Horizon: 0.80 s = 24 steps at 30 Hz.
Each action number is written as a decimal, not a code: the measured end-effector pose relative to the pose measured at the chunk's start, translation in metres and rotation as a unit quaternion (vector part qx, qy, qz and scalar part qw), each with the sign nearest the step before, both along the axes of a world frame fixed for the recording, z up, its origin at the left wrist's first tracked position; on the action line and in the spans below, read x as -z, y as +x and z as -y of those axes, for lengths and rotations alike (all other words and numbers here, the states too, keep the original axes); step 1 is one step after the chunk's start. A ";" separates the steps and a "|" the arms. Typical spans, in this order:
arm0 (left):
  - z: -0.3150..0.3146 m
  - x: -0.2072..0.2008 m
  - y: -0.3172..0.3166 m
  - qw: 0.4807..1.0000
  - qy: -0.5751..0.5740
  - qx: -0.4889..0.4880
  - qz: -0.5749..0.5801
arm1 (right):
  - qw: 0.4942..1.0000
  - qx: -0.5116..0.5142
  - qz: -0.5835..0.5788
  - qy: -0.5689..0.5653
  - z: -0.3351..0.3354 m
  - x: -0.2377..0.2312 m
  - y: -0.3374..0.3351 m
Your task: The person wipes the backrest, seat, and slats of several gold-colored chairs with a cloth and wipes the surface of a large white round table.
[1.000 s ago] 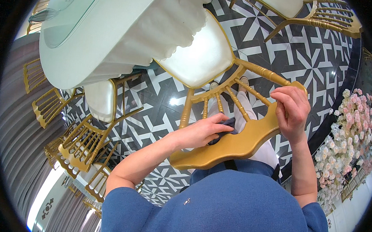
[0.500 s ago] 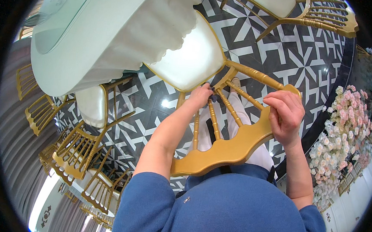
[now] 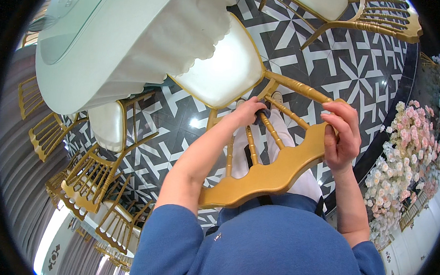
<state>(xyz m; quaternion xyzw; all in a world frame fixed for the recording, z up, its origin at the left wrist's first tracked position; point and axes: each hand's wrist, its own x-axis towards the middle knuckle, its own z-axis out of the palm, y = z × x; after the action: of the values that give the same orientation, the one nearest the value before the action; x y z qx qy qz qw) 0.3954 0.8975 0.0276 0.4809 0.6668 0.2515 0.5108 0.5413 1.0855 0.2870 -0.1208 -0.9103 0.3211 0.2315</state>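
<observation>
A gold chair (image 3: 257, 181) with a white padded seat (image 3: 228, 69) stands in front of me, its spindled back toward my body. My left hand (image 3: 249, 112) is closed on a dark cloth (image 3: 263, 116), pressed against the upper part of a back spindle near the seat end. With curled fingers, my right hand (image 3: 343, 135) grips the right end of the chair's scalloped top rail. Part of the seat lies under the hanging white tablecloth (image 3: 185, 42).
A round table with a glass top (image 3: 77, 23) is at the upper left. More gold chairs (image 3: 93, 176) stand at the left, another chair (image 3: 382, 21) at the upper right. Pink and white flowers (image 3: 400, 160) line the right side. The patterned floor (image 3: 331, 59) is black and white.
My left hand and the cloth have shifted right, from one spindle to the neighbouring one. The right hand's fingers have lifted slightly, staying at the rail's end. The chair stays put.
</observation>
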 end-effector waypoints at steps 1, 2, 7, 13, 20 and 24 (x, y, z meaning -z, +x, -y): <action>0.002 -0.009 0.000 1.000 0.021 0.003 0.022 | 1.000 0.011 -0.017 -0.005 0.000 0.001 0.001; 0.003 -0.022 0.000 0.998 0.041 0.010 0.044 | 1.000 0.015 -0.022 -0.009 0.001 0.000 0.002; 0.006 -0.146 0.004 0.982 0.114 0.035 0.148 | 0.998 0.026 -0.033 -0.047 -0.001 0.001 0.008; 0.006 -0.177 0.002 0.978 0.107 0.031 0.175 | 0.994 0.026 -0.025 -0.104 -0.016 -0.009 0.003; 0.003 -0.033 0.001 0.996 0.051 0.000 0.073 | 0.979 0.160 0.063 -0.111 -0.036 0.008 -0.016; 0.000 0.016 0.009 0.996 -0.037 -0.032 -0.074 | 0.972 0.169 0.084 -0.141 -0.035 0.009 -0.018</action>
<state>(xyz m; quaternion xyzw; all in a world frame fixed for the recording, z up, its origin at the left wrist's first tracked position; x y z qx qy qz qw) 0.4042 0.8976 0.0121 0.4568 0.7267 0.2068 0.4695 0.5234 1.1205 0.2781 -0.3312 -0.8385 0.3910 0.1855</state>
